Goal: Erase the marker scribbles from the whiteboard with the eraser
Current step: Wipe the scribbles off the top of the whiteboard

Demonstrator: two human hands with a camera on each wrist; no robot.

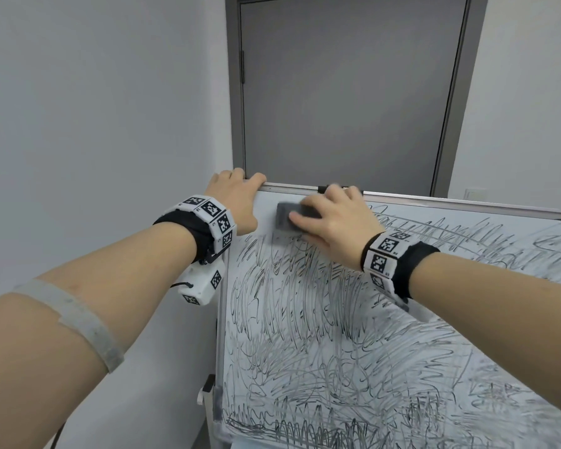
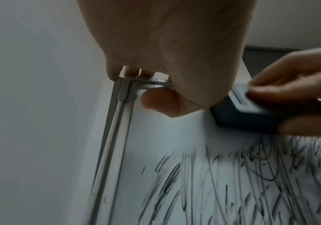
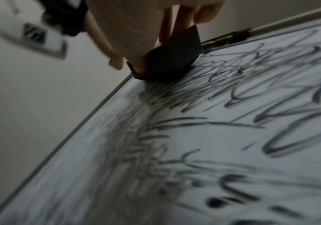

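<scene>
Erasing, first strokes: my right hand clamps the eraser flat against the whiteboard near its upper-left corner; my left hand grips that corner. Next, I judge, firm sweeps through the scribbles below.

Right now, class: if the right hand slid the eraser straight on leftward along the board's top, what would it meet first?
Probably the left hand, which grips the whiteboard top corner, just beyond the eraser held by the right hand.

Closed grey door in darker grey frame; plain white walls either side; even, diffuse lighting.
</scene>
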